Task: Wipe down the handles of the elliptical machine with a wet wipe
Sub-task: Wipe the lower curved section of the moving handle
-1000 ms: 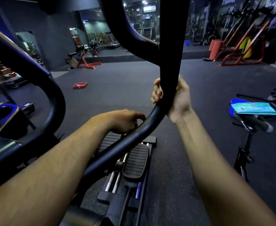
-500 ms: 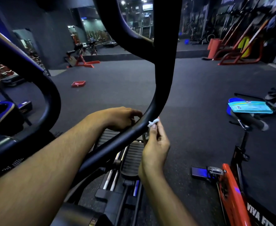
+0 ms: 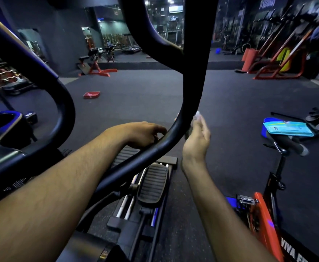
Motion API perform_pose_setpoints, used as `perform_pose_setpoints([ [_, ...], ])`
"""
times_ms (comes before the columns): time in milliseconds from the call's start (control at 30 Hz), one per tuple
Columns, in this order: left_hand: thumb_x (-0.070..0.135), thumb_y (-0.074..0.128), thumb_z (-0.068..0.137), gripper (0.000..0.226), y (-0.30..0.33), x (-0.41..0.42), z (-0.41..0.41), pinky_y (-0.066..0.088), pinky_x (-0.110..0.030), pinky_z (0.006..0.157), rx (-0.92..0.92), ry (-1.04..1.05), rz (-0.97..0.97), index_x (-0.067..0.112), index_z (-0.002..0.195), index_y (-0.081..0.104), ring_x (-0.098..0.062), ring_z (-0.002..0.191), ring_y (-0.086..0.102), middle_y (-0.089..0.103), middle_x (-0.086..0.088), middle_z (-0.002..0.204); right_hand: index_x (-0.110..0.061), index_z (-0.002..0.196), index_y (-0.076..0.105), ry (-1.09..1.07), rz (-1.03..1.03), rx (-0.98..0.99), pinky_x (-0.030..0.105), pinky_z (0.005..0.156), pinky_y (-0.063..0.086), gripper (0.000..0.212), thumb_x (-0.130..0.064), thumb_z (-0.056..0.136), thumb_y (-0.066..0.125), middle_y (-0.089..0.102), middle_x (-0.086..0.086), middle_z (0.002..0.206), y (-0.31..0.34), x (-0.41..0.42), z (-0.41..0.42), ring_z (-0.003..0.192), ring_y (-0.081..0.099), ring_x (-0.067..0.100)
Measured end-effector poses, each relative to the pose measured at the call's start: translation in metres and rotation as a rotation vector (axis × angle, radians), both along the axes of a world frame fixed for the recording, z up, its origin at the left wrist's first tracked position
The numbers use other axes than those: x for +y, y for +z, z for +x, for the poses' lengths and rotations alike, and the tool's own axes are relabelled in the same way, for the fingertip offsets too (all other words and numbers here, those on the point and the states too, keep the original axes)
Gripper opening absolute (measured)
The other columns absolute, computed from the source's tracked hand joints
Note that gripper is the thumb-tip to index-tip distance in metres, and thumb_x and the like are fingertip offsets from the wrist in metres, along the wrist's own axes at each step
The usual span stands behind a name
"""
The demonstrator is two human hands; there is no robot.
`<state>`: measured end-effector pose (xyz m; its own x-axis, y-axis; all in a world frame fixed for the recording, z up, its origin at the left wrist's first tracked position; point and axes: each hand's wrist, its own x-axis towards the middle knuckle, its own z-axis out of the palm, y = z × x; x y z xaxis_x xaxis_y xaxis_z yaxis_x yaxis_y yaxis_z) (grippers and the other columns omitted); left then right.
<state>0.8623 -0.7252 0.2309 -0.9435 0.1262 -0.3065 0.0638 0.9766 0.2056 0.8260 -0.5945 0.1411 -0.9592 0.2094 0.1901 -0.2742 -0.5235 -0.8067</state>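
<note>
The elliptical's black curved handle bar (image 3: 190, 99) rises through the middle of the view and bends down to the left. My left hand (image 3: 145, 134) grips the lower part of this bar from behind, fingers curled round it. My right hand (image 3: 197, 137) is at the right side of the bar's bend and pinches a small white wet wipe (image 3: 196, 115) against the bar. A second black handle (image 3: 47, 86) loops at the left. The foot pedal (image 3: 153, 184) lies below.
A teal wipe packet (image 3: 287, 128) lies on the blue saddle of an orange exercise bike (image 3: 262, 214) at the right. A red tray (image 3: 91, 94) sits on the dark floor beyond. Benches and orange racks line the far wall.
My right hand let go of the upright part of the bar, dropped down with the wipe, and has now come back up against the bar's bend. My left hand kept its grip.
</note>
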Motion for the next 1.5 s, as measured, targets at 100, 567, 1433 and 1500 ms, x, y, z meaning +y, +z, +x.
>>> perform_pose_setpoints([
  [100,0.002,0.045,0.097,0.058,-0.001,-0.004,-0.002,0.046,-0.033,0.098,-0.023,-0.01,-0.012,0.026,0.149,0.052,-0.026,0.119,0.062,0.066,-0.009,0.136,0.004,0.103,0.067,0.452,-0.361,-0.168,0.037,0.073,0.054,0.034,-0.018,0.086,0.047,0.068,0.013,0.078,0.024,0.009,-0.006,0.07,0.063,0.027],
  [567,0.011,0.049,0.099,0.056,-0.005,-0.01,-0.005,0.049,-0.034,0.097,-0.045,-0.016,-0.074,0.031,0.151,0.048,-0.022,0.108,0.059,0.065,-0.007,0.136,-0.003,0.092,0.067,0.462,-0.545,-0.256,0.033,0.067,0.053,0.035,-0.018,0.103,0.037,0.066,0.012,0.078,0.009,-0.01,0.018,0.065,0.062,0.024],
  [1433,0.025,0.04,0.109,0.034,0.0,-0.036,0.134,0.044,-0.04,0.103,0.28,0.196,-0.097,0.033,0.138,0.056,-0.033,0.13,0.054,0.059,-0.006,0.146,0.0,0.136,0.057,-0.362,1.672,1.072,0.051,0.125,0.007,0.056,-0.002,0.083,0.039,0.061,0.014,0.137,-0.006,0.047,0.04,0.137,0.05,0.03],
  [1500,0.046,0.035,0.109,0.029,-0.007,-0.047,0.175,0.046,-0.045,0.103,0.309,0.306,-0.092,0.036,0.127,0.057,-0.034,0.127,0.058,0.063,-0.003,0.142,-0.001,0.138,0.055,-0.301,1.626,1.105,0.046,0.125,0.006,0.053,0.003,0.085,0.048,0.06,0.013,0.138,-0.008,0.046,0.043,0.136,0.051,0.029],
])
